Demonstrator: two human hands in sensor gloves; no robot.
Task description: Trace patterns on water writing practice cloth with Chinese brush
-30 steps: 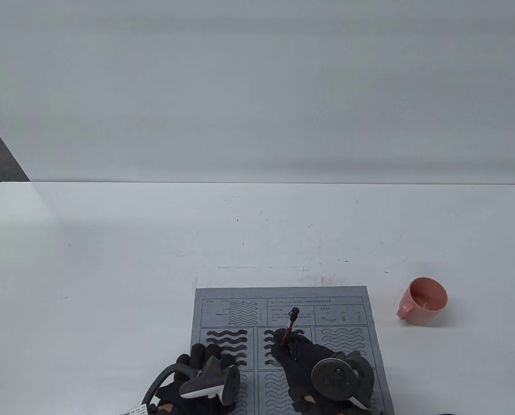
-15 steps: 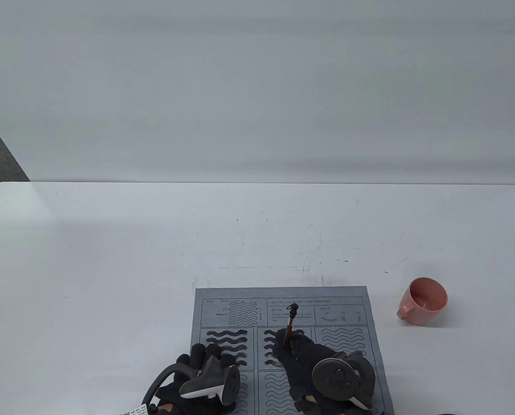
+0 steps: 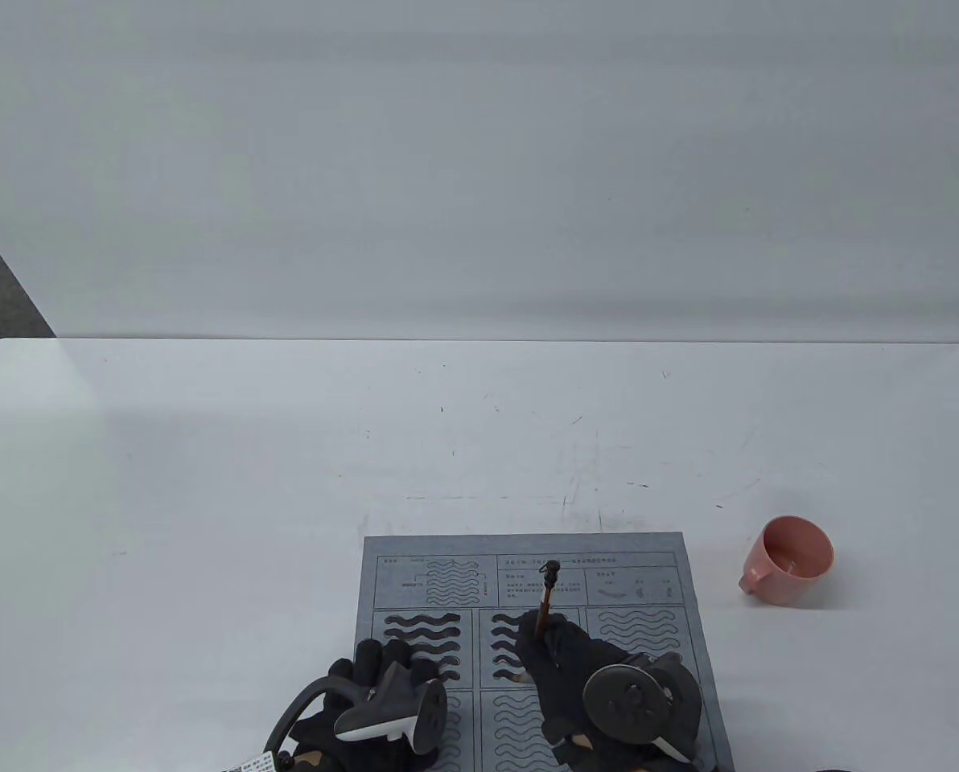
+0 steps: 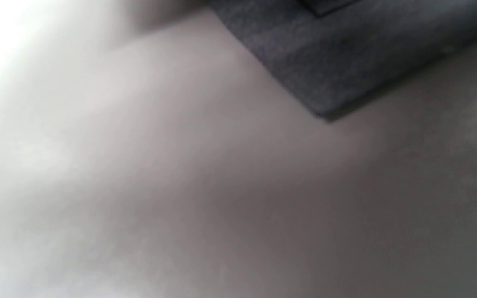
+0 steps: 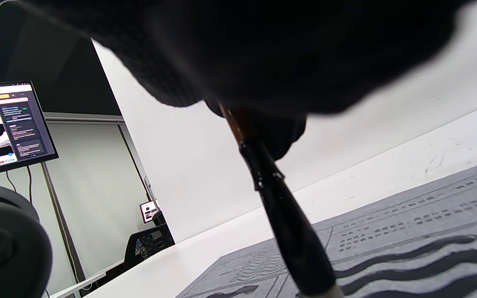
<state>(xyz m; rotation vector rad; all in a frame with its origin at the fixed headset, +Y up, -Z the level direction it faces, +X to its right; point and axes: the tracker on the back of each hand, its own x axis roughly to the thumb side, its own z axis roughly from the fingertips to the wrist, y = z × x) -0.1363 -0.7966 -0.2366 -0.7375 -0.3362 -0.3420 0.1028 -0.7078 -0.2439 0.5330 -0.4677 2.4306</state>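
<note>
My right grip [image 3: 564, 651] is clamped round the brush [image 3: 545, 599], fingers closed on the brown shaft low down, and from the table view the shaft rises nearly upright with its dark looped cap at the top, tilted a touch away from me. The brush stands over the middle panel of the grey practice cloth [image 3: 648, 555], which lies flat on the white tabletop [image 3: 286, 450] at the near edge. The wavy bands in the left panel [image 3: 423, 631] are darkened, and several in the middle panel show dark at their left ends; the right panel [image 3: 639, 631] has outlines only. My left grip [image 3: 367, 683] rests on the cloth's near left part, fingers laid fairly flat and spread on the fabric, holding nothing. A pink cup [image 3: 789, 560] sits on the tabletop well to the right of the cloth, handle toward the left.

Left wrist view now: blurred, just a dark corner of the cloth [image 4: 325, 70] on the pale tabletop [image 4: 180, 186]; my fingers aren't in shot here.

Right wrist view: my gloved hand [image 5: 263, 45] fills the top, and the brush [image 5: 280, 215] comes down out of it, brown shaft turning to a black ferrule and a pale tuft base at the bottom edge. Whether the tip touches the cloth [image 5: 429, 219] I cannot tell. Dark wet waves [image 5: 420, 258] run just beside it. A monitor [image 5: 8, 124] glows far left
</note>
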